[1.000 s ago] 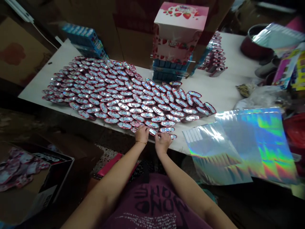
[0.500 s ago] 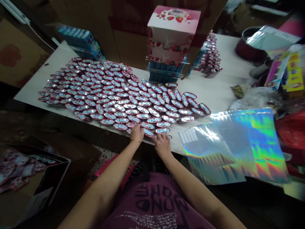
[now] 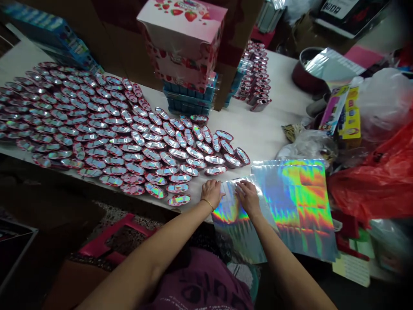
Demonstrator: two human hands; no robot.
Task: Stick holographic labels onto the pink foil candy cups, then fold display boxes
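My left hand (image 3: 212, 192) is at the upper left edge of a shiny holographic sticker sheet (image 3: 238, 241), its fingers curled and its thumb against the sheet. Close by on the right, my right hand (image 3: 248, 197) bends its fingers onto the top part of the same sheet; the fingertips are too small to make out finely. To the left of both hands, many small oval-topped packs (image 3: 155, 165) stand crowded together, most with a shiny strip on top. A single pack (image 3: 179, 199) stands nearest to my left hand, at the table's front edge.
A second holographic sheet (image 3: 300, 206) lies at the right. Behind the packs rises a pink strawberry-printed box (image 3: 182, 43) on blue packs (image 3: 190, 101). A dark red pot (image 3: 308, 71), a yellow box (image 3: 351, 116) and a red plastic bag (image 3: 371, 181) crowd the right side.
Both hands have moved right, from the front row of packs to the holographic sheet. The view has turned to the right.
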